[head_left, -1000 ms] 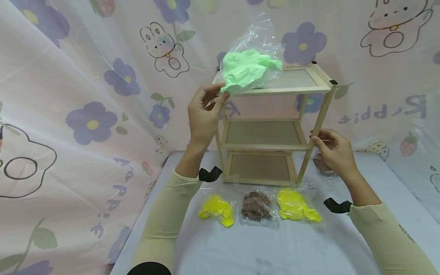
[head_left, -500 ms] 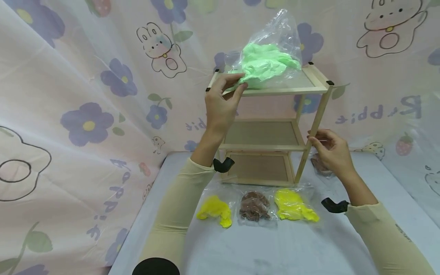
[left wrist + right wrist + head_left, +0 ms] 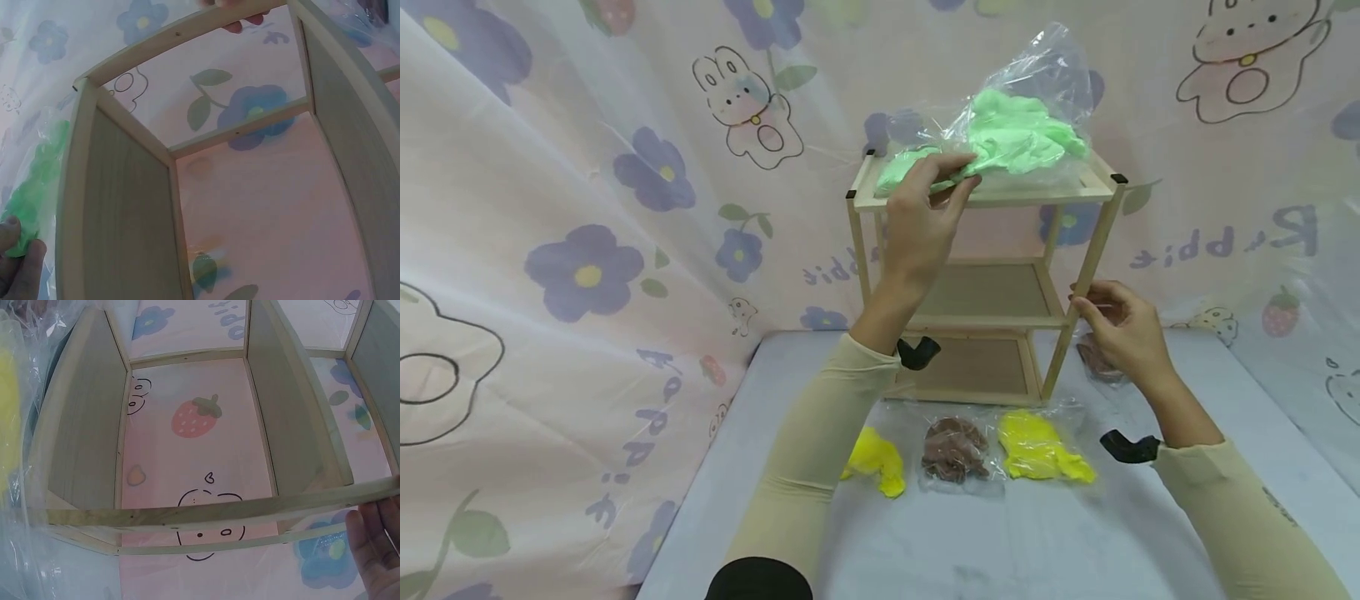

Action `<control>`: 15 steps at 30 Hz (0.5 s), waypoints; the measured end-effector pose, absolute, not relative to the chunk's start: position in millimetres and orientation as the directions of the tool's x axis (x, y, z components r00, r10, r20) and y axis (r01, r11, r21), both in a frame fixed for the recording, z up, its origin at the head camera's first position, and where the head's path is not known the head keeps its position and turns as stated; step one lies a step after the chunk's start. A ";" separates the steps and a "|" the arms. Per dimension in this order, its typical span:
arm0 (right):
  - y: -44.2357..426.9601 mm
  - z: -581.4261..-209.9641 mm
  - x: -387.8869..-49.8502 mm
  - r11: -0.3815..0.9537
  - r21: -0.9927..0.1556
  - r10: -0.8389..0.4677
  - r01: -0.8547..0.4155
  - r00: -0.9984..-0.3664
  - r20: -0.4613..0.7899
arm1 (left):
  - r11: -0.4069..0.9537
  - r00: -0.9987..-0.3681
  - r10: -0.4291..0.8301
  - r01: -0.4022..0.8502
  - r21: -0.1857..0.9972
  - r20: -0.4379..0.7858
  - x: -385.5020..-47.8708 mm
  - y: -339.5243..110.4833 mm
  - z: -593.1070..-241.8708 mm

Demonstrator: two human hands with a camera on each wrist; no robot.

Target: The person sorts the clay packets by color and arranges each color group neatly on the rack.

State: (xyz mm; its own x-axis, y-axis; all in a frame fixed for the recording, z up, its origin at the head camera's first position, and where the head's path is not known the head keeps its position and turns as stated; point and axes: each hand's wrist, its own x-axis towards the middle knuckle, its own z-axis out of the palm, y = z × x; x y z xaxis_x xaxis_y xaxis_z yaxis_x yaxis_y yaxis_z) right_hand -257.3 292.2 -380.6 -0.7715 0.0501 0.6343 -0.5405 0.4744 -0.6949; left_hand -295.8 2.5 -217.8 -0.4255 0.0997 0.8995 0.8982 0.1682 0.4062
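My left hand [image 3: 921,229] pinches the lower left edge of a clear bag of light green modelling clay [image 3: 1026,133] over the right part of the shelf's top tier; I cannot tell whether the bag touches it. A second bag of green clay [image 3: 901,172] lies on that tier's left side, partly behind the hand. The wooden three-tier shelf [image 3: 992,322] stands upright on the table. Low on its right side, my right hand [image 3: 1127,329] holds the front post between thumb and fingers. In the right wrist view the right fingers [image 3: 375,540] touch the post.
Before the shelf lie a bag of yellow clay [image 3: 880,462], partly behind the left sleeve, a bag of brown clay [image 3: 956,450] and another yellow bag [image 3: 1045,447]. One more brown bag [image 3: 1097,360] sits behind the right hand. A patterned curtain [image 3: 587,167] hangs behind the table.
My left hand has carried the green bag rightward across the top tier, bringing the second green bag into sight on the left. The right hand has stayed on the post.
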 end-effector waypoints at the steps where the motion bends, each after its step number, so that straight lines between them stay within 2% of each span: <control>1: 292.2 -380.8 -258.1 0.470 -0.694 0.051 -0.545 -0.768 0.638 | 0.166 -0.421 0.108 0.901 0.402 0.900 -296.6 5.0 -217.7; 8: 292.5 -382.8 -262.3 0.452 -0.695 0.053 -0.559 -0.761 0.646 | 0.205 -0.445 0.112 0.885 0.418 0.888 -302.0 16.2 -220.6; 15: 293.3 -381.8 -260.7 0.455 -0.698 0.059 -0.554 -0.763 0.644 | 0.239 -0.521 0.078 0.837 0.491 0.850 -299.7 22.9 -220.9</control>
